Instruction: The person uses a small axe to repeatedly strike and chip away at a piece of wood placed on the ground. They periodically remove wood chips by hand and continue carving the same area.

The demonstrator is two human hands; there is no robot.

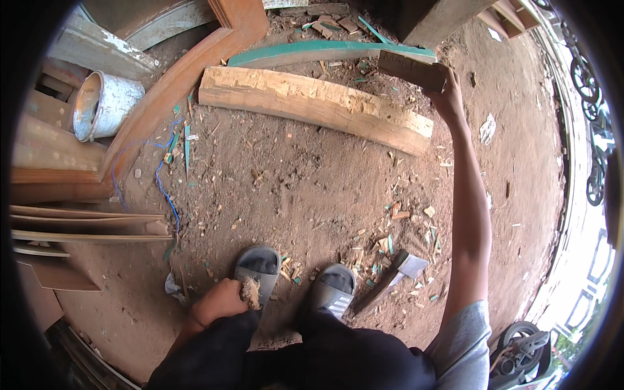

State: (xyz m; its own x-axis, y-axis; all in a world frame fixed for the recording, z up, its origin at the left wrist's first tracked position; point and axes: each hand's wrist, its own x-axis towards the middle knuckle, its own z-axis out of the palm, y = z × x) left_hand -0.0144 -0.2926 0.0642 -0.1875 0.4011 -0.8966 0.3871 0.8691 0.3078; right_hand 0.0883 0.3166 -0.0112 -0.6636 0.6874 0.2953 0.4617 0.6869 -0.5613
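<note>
At the far right, my right hand (447,94) is closed round the right end of a brown rectangular wooden block (409,67) with marks on its face. The block overlaps the right end of a curved, green-painted piece of wood (312,53); whether they touch, I cannot tell. Just nearer lies a thick, curved wooden beam (312,107) with a rough, chipped upper face. Close to my left knee, my left hand (220,300) is closed on a frayed, beige fibrous tuft (250,292). A hatchet (390,279) with a pale metal head rests on the dirt right of my sandals.
Wood chips (387,244) litter the dirt floor. On the left are a stained white bucket (117,104), a brown curved wooden frame (169,84), stacked boards (91,224) and a blue string (166,188). A post base (432,23) stands at the back.
</note>
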